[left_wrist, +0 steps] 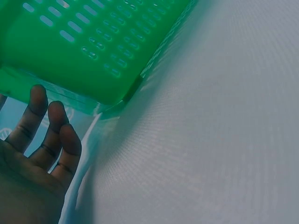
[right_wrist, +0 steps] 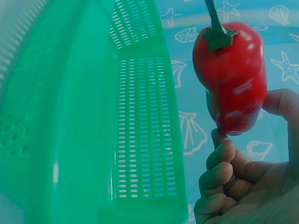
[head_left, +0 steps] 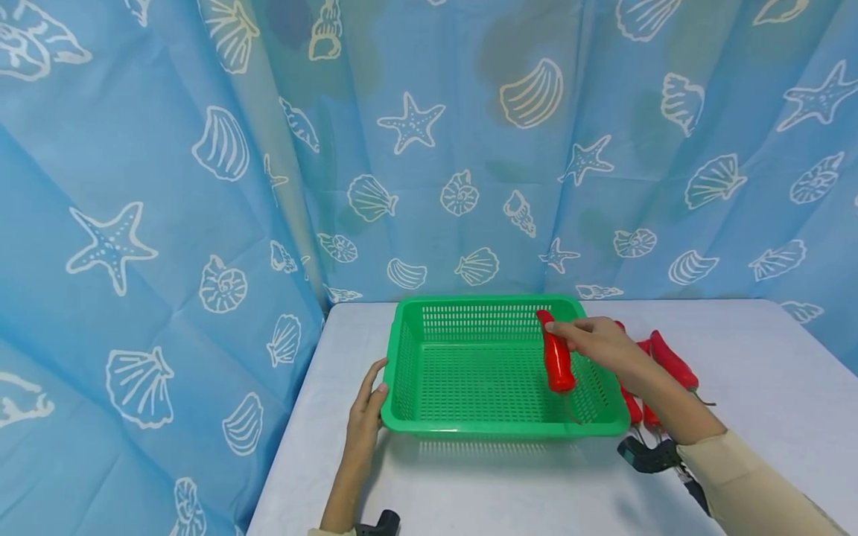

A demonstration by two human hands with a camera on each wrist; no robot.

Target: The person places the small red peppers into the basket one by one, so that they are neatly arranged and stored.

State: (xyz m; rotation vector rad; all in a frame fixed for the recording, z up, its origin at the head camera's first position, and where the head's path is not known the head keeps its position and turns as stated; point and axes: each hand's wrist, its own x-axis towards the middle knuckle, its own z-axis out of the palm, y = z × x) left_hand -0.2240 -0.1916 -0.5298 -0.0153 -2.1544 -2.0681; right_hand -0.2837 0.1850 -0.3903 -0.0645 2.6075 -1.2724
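A long red chili pepper hangs over the right part of the green basket, pinched between the thumb and fingers of my right hand. In the right wrist view the pepper shows its green stem at the top, and the right hand holds its far end. At the basket's left side is my left hand, its fingers and thumb by the rim. The left wrist view shows that hand with several loosely bent fingers close to the basket; whether they touch is unclear.
Several more red peppers lie on the white tabletop right of the basket, partly hidden by the right forearm. A blue curtain with shell and starfish prints hangs behind the table and along its left side.
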